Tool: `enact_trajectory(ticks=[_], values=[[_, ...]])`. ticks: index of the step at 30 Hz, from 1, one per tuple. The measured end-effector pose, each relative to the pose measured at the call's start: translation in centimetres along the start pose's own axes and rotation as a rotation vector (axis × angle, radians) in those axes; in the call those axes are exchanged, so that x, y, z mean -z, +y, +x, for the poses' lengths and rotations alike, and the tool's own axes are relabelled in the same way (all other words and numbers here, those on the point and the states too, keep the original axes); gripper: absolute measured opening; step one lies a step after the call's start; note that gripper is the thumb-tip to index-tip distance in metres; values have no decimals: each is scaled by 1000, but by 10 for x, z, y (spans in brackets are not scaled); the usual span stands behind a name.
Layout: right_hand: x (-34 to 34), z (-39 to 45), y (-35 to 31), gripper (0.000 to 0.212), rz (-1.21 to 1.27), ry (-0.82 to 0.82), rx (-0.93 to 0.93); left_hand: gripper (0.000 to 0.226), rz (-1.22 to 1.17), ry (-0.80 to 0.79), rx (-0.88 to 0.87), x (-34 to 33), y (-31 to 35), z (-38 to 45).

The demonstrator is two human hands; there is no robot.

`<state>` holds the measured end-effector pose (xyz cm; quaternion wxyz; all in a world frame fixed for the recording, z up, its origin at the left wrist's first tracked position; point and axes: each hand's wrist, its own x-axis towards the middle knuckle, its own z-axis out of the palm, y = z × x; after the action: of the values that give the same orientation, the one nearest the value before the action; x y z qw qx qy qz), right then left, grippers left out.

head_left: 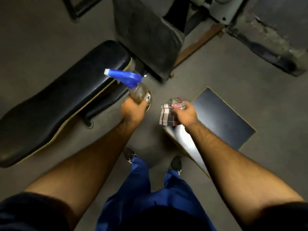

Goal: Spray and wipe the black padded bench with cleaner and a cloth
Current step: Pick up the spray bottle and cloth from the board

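The long black padded bench (55, 104) runs from lower left up toward the centre, on a low frame above the floor. My left hand (133, 110) grips a clear spray bottle (141, 93) with a blue trigger head (123, 76); its nozzle points left over the bench's near end. My right hand (185, 113) holds a bunched plaid cloth (167, 112), to the right of the bottle and apart from the bench.
A dark flat-topped box (221, 119) with pale edges stands under my right hand. A second dusty black pad (146, 35) tilts up behind the bench. Grey machine framework (266, 39) fills the upper right. My feet and blue trousers (150, 189) are on the grey floor below.
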<state>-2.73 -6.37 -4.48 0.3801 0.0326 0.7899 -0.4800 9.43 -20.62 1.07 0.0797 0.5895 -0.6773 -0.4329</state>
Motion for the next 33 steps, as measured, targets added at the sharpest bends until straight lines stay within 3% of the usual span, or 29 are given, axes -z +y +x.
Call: enact_trajectory(ticks=[4, 7, 13, 21, 27, 33], values=[[-105, -18, -52, 16, -45, -68, 60, 41, -41, 127, 84, 103, -43, 47], [-189, -29, -80, 25, -116, -169, 80, 42, -36, 226, 140, 168, -80, 82], [-331, -43, -124, 26, -169, -354, 81, 42, -94, 359, 257, 262, -134, 137], [-484, 14, -157, 18, -272, -564, 28, 34, -105, 424, 422, 305, -196, 236], [-579, 79, -160, 14, -336, -571, 4, 33, -156, 413, 539, 310, -228, 334], [-645, 140, -140, 15, -350, -827, 12, 20, -94, 467, 449, 292, -266, 401]])
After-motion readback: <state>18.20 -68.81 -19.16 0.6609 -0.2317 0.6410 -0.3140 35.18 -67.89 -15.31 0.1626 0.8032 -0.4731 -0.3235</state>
